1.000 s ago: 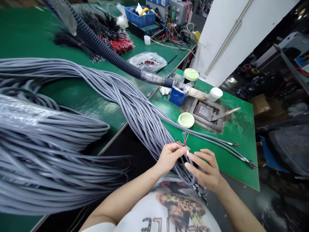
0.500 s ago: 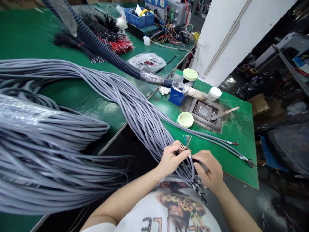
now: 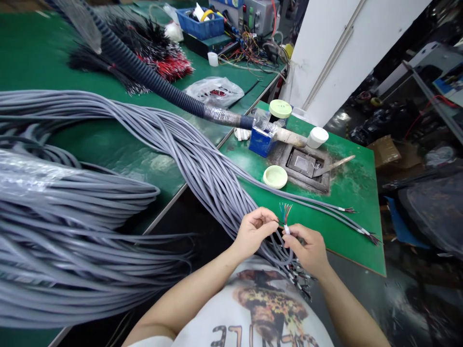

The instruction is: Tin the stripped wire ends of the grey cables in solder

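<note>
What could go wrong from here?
1. The left hand pinches a dark wire beside the fanned coloured wires; a hard tug might nick or bend the fine strands.
2. The right hand grips the cable near its end, just above the loose cable bundle; it could snag there.
3. The blade-like tool lies across the recessed metal frame, handle sticking out; a bump may knock it off.

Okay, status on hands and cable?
Right hand gripping cable near its white band. Left hand pinching dark wires. Coloured wires splayed upward. Grey bundle crowding close behind.
</note>
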`<state>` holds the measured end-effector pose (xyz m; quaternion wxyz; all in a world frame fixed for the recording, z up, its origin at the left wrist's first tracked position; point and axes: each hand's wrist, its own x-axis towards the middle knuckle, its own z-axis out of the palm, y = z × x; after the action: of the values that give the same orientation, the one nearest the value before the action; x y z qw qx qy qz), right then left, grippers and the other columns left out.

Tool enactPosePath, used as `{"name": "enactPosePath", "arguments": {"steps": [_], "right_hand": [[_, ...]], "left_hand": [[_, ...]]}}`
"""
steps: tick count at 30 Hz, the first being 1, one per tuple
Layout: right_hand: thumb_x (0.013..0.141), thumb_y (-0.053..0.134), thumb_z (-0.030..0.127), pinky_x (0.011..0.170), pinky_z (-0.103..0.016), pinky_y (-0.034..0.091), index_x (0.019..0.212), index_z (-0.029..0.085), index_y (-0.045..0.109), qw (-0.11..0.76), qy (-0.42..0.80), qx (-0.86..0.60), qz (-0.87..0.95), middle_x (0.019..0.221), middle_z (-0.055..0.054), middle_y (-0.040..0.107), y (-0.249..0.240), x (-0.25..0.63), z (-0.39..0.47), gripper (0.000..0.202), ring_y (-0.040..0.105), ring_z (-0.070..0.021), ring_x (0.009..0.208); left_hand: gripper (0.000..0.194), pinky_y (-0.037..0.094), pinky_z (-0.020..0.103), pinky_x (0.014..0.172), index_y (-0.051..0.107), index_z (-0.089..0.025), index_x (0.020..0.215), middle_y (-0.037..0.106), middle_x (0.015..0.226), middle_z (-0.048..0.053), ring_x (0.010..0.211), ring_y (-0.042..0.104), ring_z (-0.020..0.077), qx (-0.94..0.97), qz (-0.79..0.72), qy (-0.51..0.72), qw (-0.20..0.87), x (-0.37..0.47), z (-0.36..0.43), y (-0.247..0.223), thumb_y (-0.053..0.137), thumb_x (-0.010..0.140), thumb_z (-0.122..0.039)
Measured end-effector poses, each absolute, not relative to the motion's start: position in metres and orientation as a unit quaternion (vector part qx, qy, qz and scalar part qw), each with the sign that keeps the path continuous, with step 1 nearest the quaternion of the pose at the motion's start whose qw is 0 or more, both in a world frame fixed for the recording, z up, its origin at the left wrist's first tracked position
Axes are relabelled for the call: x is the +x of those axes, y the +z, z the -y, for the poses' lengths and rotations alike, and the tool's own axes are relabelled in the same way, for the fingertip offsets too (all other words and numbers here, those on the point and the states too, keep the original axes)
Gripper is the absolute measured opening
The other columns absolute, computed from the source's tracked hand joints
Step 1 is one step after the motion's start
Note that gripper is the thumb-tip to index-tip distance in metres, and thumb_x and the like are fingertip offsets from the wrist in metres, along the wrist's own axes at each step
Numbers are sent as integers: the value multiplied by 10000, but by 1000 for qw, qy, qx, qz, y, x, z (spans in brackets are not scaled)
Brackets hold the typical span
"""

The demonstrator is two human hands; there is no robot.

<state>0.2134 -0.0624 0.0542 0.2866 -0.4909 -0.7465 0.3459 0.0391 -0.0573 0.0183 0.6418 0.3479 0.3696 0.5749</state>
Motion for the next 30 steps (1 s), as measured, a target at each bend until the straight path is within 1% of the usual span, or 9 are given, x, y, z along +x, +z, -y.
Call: {"name": "enactPosePath", "arguments": {"steps": [5, 8, 12, 17, 20, 22, 25, 27, 30], "right_hand": [[872, 564, 263, 594, -217, 416, 779, 194, 639, 284, 364, -511, 725, 622, 25, 647, 56, 207, 60, 138, 592, -112, 577], [872, 564, 267, 606, -219, 416, 796, 193, 643, 284, 359, -508, 730, 626, 24, 648, 56, 204, 61, 133, 591, -113, 583], [866, 575, 270, 609, -223, 413, 793, 196, 636, 286, 353, -507, 733, 612, 28, 643, 55, 202, 62, 121, 583, -114, 577], [876, 566, 272, 606, -239, 410, 783, 203, 619, 290, 337, -486, 752, 631, 19, 639, 52, 200, 63, 127, 571, -122, 586], [890, 554, 288, 600, -257, 398, 759, 203, 604, 295, 302, -433, 796, 630, 5, 617, 53, 199, 61, 164, 545, -133, 592], [899, 546, 287, 606, -264, 396, 775, 202, 606, 300, 287, -393, 821, 650, -5, 622, 54, 198, 60, 162, 539, -137, 606], [899, 550, 274, 626, -264, 405, 821, 200, 615, 305, 292, -374, 826, 698, -15, 650, 54, 199, 59, 126, 556, -139, 635], [891, 562, 272, 624, -256, 407, 799, 201, 611, 300, 306, -403, 809, 686, -8, 646, 54, 201, 59, 126, 561, -135, 630], [884, 568, 281, 610, -244, 410, 756, 201, 601, 291, 328, -464, 770, 636, 7, 624, 53, 204, 59, 155, 561, -127, 602]], "left_hand": [[178, 430, 228, 561, 718, -140, 813, 643, 619, 31, 555, 544, 105, 464, -337, 550, 607, 41, 67, 33, 687, 790, -313], [162, 446, 214, 565, 683, -151, 789, 646, 628, 15, 563, 569, 101, 394, -382, 584, 598, 43, 65, 35, 691, 787, -313], [236, 419, 184, 540, 605, -159, 727, 612, 607, -27, 540, 537, 75, 309, -409, 602, 612, 43, 57, 29, 774, 694, -320], [262, 370, 181, 519, 605, -148, 708, 603, 574, -24, 499, 477, 57, 263, -393, 566, 675, 42, 52, 23, 748, 714, -367], [292, 317, 181, 480, 570, -144, 653, 505, 484, -50, 442, 400, 45, 193, -341, 512, 764, 43, 48, 24, 753, 688, -369], [317, 294, 182, 463, 538, -142, 609, 450, 472, -59, 431, 373, 40, 158, -297, 452, 826, 45, 45, 24, 769, 656, -354], [330, 277, 183, 452, 514, -141, 590, 442, 485, -55, 435, 376, 41, 150, -261, 402, 864, 46, 41, 24, 779, 647, -331], [315, 258, 183, 446, 510, -147, 613, 432, 471, -63, 421, 352, 40, 158, -264, 430, 849, 45, 40, 24, 753, 693, -332], [280, 243, 183, 448, 518, -161, 657, 393, 457, -85, 413, 305, 38, 168, -307, 542, 764, 42, 41, 25, 704, 761, -343]]}}
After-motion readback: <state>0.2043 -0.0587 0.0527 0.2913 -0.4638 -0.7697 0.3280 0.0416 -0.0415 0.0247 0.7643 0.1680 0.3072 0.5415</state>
